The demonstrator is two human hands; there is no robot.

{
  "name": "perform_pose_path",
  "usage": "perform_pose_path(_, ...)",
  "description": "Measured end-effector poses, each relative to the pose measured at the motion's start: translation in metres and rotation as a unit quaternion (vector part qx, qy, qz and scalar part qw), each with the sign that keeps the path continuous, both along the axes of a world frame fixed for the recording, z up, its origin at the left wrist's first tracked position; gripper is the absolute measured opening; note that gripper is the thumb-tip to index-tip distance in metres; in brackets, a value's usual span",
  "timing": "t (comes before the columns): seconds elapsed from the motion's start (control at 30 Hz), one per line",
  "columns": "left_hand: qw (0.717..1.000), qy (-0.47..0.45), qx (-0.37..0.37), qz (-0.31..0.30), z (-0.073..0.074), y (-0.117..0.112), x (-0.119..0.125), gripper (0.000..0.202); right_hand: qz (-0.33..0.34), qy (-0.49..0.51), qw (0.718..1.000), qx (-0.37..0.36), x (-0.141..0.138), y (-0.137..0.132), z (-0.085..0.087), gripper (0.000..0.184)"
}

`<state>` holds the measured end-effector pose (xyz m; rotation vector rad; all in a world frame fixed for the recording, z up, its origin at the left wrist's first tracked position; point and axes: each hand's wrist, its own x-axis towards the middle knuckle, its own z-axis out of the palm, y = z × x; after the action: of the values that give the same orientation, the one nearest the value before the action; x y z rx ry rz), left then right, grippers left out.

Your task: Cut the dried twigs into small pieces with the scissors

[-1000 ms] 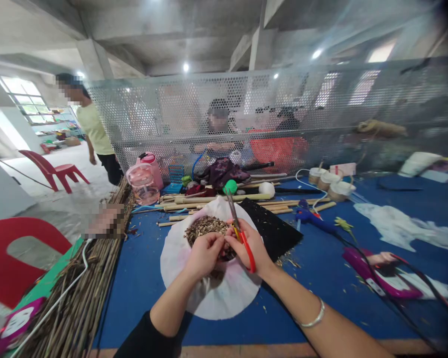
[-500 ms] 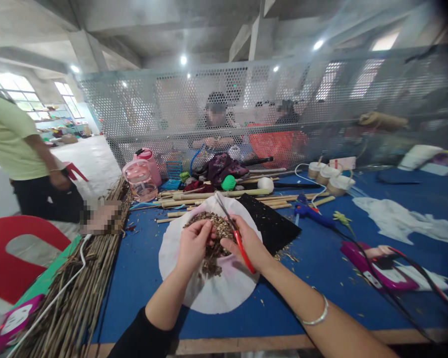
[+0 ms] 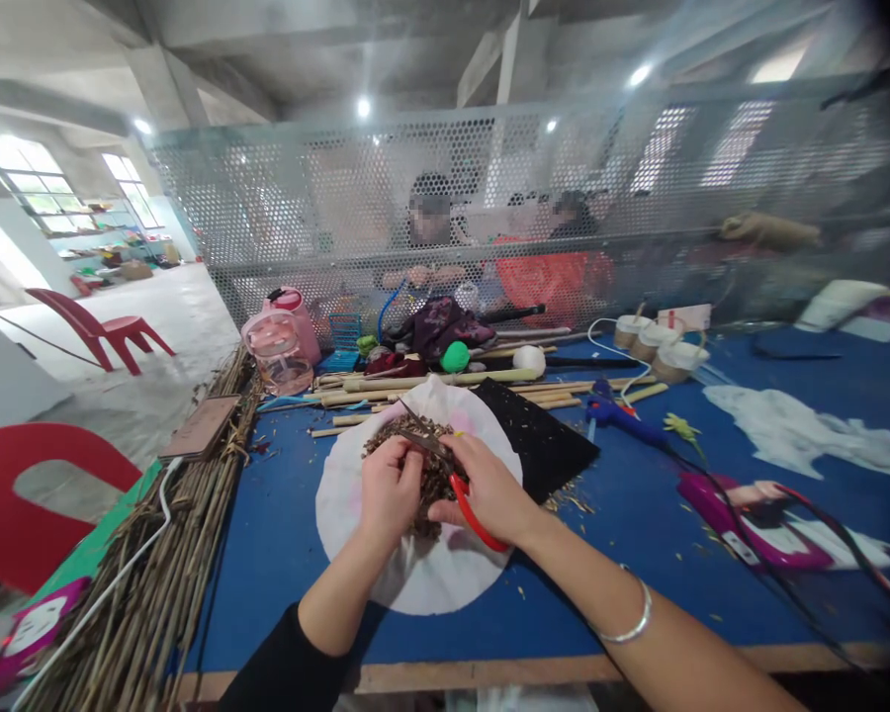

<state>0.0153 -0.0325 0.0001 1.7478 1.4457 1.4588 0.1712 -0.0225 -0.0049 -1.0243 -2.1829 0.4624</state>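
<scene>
My right hand (image 3: 489,489) grips red-handled scissors (image 3: 466,499), whose blades point up and left and look slightly parted. The fingers of my left hand (image 3: 392,487) are pinched together close by the blades; whatever is between them is too small or hidden to make out. Beneath both hands, brown dried plant bits (image 3: 431,485) lie heaped in the middle of a round white cloth (image 3: 422,588). A black square sheet (image 3: 541,435) lies partly under the cloth's right side, with pale scraps scattered near it.
Bamboo sticks (image 3: 386,393), a green ball (image 3: 456,356) and a pink jug (image 3: 278,346) line the back, before a perforated screen (image 3: 282,208). At right are a blue glue gun (image 3: 615,420) and a purple device (image 3: 749,529). Bundled stalks (image 3: 170,554) lie left.
The scissors have swung left, bringing their blades down to my left fingertips. A person in a light green shirt has left the view at the left.
</scene>
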Motion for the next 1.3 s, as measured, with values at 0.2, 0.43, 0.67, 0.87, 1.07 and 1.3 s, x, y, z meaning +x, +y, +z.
perform_pose_path(0.2, 0.999, 0.043, 0.026, 0.018, -0.001, -0.001, -0.001, 0.022, -0.012, 0.0, 0.999, -0.035, 0.002, 0.002, -0.003, 0.078)
perform_pose_path(0.43, 0.998, 0.067, 0.004, 0.018, 0.002, -0.001, 0.0, 0.027, 0.007, 0.022, 0.998, -0.066, 0.004, 0.003, -0.004, 0.064)
perform_pose_path(0.67, 0.994, 0.053, -0.097, 0.013, -0.009, 0.013, -0.011, 0.02, -0.019, -0.026, 0.994, -0.1, 0.016, 0.007, 0.005, 0.054)
perform_pose_path(0.87, 0.975, 0.186, -0.022, -0.122, -0.015, 0.015, 0.001, 0.019, -0.031, 0.025, 0.992, -0.12, 0.037, 0.017, 0.011, 0.05)
perform_pose_path(1.07, 0.973, 0.199, -0.033, -0.112, -0.017, 0.019, 0.009, 0.012, -0.026, 0.017, 0.991, -0.128, 0.043, 0.022, 0.006, 0.042)
perform_pose_path(1.3, 0.993, 0.079, -0.072, -0.043, -0.013, 0.025, -0.014, 0.014, -0.04, 0.005, 0.991, -0.124, 0.045, 0.022, 0.006, 0.042)
